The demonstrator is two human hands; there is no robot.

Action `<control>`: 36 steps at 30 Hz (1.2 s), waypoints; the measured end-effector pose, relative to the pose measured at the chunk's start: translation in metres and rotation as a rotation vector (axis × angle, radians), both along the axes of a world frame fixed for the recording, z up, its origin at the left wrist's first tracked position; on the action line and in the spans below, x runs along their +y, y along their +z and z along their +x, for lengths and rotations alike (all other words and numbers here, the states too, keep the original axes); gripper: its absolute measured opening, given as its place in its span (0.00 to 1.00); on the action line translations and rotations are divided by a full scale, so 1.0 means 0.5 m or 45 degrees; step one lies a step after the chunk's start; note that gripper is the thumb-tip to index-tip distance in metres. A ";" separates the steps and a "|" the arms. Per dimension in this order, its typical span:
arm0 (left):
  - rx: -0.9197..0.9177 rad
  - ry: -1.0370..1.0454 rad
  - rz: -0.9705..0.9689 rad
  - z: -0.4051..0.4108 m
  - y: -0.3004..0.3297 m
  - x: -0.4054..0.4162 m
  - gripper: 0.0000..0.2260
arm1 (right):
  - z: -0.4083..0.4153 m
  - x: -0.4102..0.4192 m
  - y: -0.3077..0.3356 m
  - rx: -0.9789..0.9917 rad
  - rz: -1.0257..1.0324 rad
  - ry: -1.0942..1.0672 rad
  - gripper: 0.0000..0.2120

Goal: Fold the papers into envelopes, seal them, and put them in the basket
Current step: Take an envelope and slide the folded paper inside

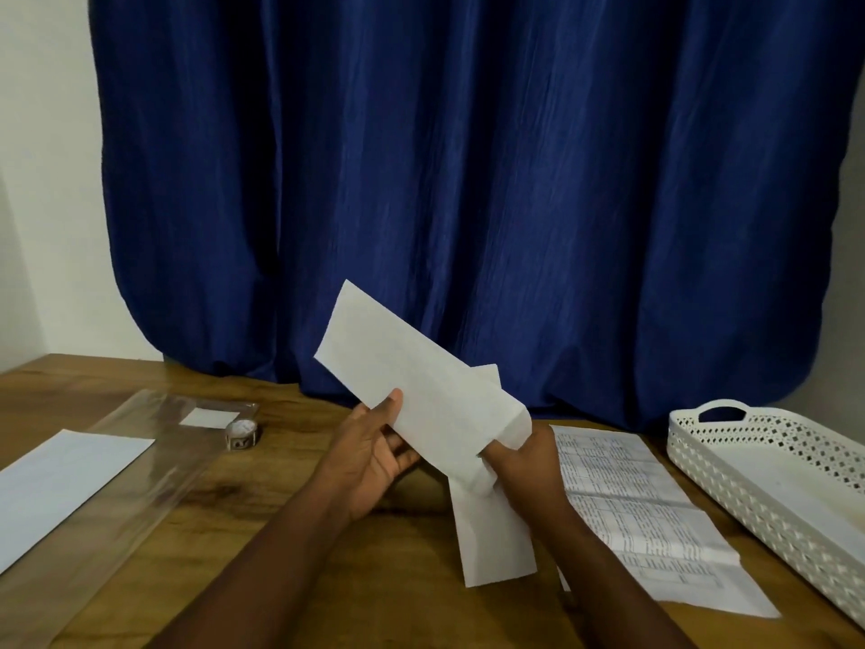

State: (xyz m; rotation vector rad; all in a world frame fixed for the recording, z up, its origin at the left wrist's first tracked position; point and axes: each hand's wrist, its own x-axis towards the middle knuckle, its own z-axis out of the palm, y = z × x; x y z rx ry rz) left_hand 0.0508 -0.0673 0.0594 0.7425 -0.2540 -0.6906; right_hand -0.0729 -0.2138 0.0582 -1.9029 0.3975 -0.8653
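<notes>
I hold a white envelope up above the table, tilted with its far end up and to the left. My left hand grips its lower edge with the thumb on the front. My right hand holds its right end, fingers curled under the paper. A folded white paper hangs down from the right end of the envelope, beside my right hand. The white lattice basket stands at the right edge of the table.
Printed sheets lie on the wooden table right of my hands. A tape roll sits at the back left beside a clear plastic sleeve and a blank white sheet. A blue curtain hangs behind.
</notes>
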 end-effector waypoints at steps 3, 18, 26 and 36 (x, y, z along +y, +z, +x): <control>-0.031 -0.057 0.115 -0.019 0.001 -0.008 0.36 | -0.006 0.011 0.008 -0.101 -0.512 -0.058 0.06; 0.207 -0.199 0.030 -0.023 0.015 -0.003 0.38 | -0.002 0.024 0.002 -0.043 -1.170 -0.270 0.12; 0.262 -0.192 0.021 -0.029 0.014 -0.005 0.35 | -0.001 0.024 -0.004 -0.242 -1.235 -0.377 0.12; 0.340 -0.121 -0.091 0.016 0.025 0.029 0.40 | -0.001 0.013 -0.001 -0.178 -1.337 -0.176 0.09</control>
